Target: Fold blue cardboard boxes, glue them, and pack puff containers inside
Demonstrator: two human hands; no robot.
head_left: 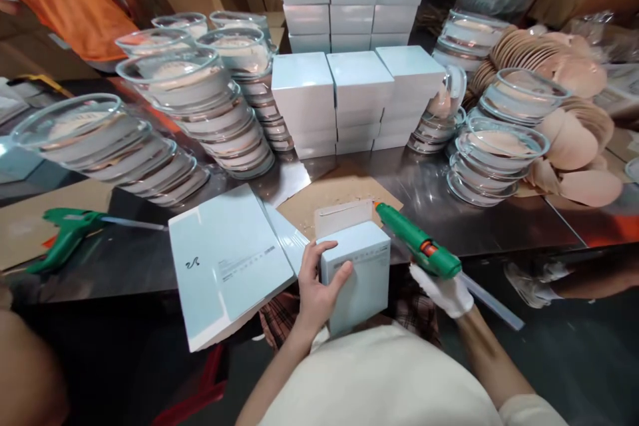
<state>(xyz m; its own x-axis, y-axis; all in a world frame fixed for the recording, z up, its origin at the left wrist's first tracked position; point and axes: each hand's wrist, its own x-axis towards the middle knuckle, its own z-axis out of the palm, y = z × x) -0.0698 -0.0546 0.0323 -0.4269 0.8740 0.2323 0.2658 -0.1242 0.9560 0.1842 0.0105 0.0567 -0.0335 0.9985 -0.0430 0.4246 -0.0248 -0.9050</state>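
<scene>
2 hands were busy at the near edge of the shiny steel table [499,213]. The bare left hand [319,286] was wrapped around the left side of a small pale blue cardboard box [362,273], thumb on the front face, fingers over the top corner. That box sat right at the table's edge, close to the person's body, with its white flap [342,216] standing open at the back. The right hand [444,293], in a white cotton glove, was closed on the grip of a green hot glue gun [417,243], whose orange nozzle pointed at the box's open top, just by the flap. A clear glue stick [492,306] stuck out the back of the gun.

Just left of the box lay a pile of flat pale blue box blanks [224,263], hanging over the edge a bit. Brown cardboard sheet [339,190] was under the work spot. A 2nd green glue gun [67,233] lay far left. Behind: stacks of closed pale blue boxes [357,96], leaning stacks of clear round plastic lids [210,106] on both sides, and a heap of beige round pads [574,120] on the right.
</scene>
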